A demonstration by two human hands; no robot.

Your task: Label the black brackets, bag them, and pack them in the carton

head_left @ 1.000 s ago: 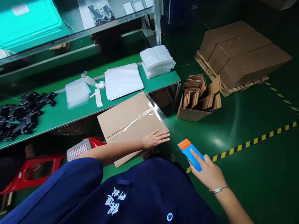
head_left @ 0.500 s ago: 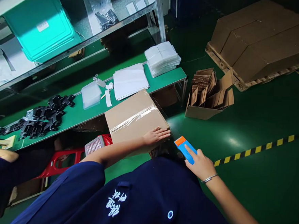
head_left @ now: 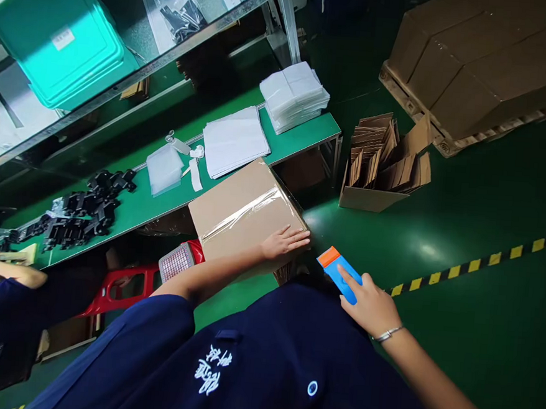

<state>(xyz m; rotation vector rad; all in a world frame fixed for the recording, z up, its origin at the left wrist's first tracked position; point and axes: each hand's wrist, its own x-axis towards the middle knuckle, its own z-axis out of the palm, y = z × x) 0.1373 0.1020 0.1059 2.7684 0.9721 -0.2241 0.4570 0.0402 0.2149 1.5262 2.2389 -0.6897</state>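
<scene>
Right hand (head_left: 372, 306): we found it closed around a blue plastic hand tool with an orange head (head_left: 348, 279), which we took for a tape dispenser.
Left hand (head_left: 282, 243): it rested palm down, spread and gripping nothing, on a brown rectangular cardboard box (head_left: 231, 206).
Box position: we noted it left of the right-hand grip, beneath the left palm.
Tool head: it pointed towards the left fingertips, near but apart.
Glossy clear tape strip (head_left: 245, 213): it ran across the box top, beyond the left hand; we could not tell whether film joined it to the tool.
Taping step: we judged it to be pressing tape down at the box edge.
Next move: in our judgement it called for a steady left palm, fingers clear of the tool head.
</scene>
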